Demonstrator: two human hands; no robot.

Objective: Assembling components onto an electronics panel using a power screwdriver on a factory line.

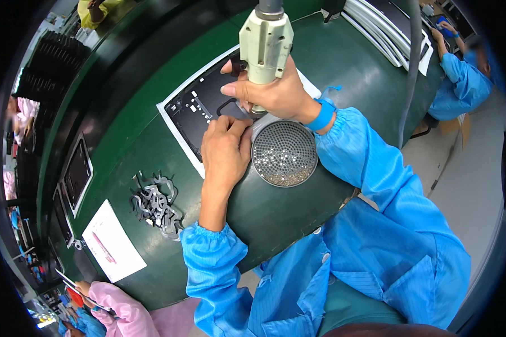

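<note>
My right hand [287, 92] is wrapped round a pale green electric screwdriver [266, 53], held upright with its tip down near a black panel [194, 132]. The panel is flat, carries small white and silver parts, and lies on a white sheet [179, 139]. Close to the screwdriver tip, my left hand [225, 149] rests on the panel's near side with its fingers bent and pressed together. What sits under those fingertips is hidden. Beside both hands is a round perforated tray [274, 132] with many tiny metal screws in its holes and along its near edge.
A pile of grey and black curved strips [157, 205] lies left on the green table [253, 224]. Farther left are a white paper [104, 253] with a pink pen and more framed panels [77, 174]. White frames [379, 33] are stacked at far right, near a person in blue [461, 84].
</note>
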